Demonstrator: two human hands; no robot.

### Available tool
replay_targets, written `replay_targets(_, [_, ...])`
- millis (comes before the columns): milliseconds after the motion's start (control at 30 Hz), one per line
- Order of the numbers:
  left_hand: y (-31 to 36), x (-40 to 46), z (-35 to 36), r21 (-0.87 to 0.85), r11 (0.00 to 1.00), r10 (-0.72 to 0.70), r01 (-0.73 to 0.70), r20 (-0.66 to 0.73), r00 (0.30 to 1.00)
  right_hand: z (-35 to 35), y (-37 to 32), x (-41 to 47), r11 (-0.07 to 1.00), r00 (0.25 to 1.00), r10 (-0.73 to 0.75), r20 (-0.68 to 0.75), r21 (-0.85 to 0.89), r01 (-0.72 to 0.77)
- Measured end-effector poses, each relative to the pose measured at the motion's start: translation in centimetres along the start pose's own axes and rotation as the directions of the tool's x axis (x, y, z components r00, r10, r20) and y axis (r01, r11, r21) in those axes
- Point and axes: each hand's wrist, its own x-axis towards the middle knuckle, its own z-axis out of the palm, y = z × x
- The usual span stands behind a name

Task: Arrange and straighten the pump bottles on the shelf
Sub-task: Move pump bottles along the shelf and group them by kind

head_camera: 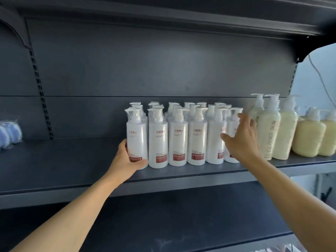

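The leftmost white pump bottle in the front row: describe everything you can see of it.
The leftmost white pump bottle is a tall, glossy white cylinder, plastic by the look, with a white pump head under clear wrap. Its front carries small red characters near the top and a red label block near the base. It stands upright at the left end of the front row on the dark shelf, close beside the next bottle; contact is unclear. The left hand grips its lower part, with the thumb across the front by the red label.
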Motion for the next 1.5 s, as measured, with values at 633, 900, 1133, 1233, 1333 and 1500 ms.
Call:
replay_targets(633, [1.3, -0.6, 5.6, 0.219, 0.971, -0.001, 0.098, -0.405, 0.914, 4.7, 9.7, 1.2, 0.969, 0.981, 0.021, 0.191, 0.236, -0.067])
replay_targets(900, [1.1, -0.6, 5.8, 0.225, 0.969, 0.002, 0.1, -0.411, 0.911, 5.0, 10.0, 1.3, 0.974, 0.983, 0.025, 0.183, 0.216, -0.065])
replay_targets(1133, [1.2, -0.6, 5.7, 0.238, 0.966, 0.01, 0.097, -0.413, 0.91, 4.8, 9.5, 0.7, 0.985, 0.998, -0.025, 0.057, 0.171, 0.015])
replay_targets(1233, [1.3, -0.7, 5.8, 0.246, 0.966, 0.026, 0.084, -0.413, 0.91, 3.5, 7.1, 0.8, 0.946, 0.962, -0.234, -0.139, 0.197, 0.258])
replay_targets(1333, [1.2, -0.6, 5.8, 0.237, 0.969, 0.03, 0.074, -0.407, 0.913, 1.9, 2.8, 3.0, 0.855, 0.848, -0.496, -0.188, 0.063, 0.514])
replay_targets(1500, [1.1, -0.9, 5.6, 0.253, 0.964, 0.029, 0.08, -0.4, 0.916, 1.8, -2.7, 7.6, 0.764, 0.79, -0.581, 0.195, -0.204, 0.612])
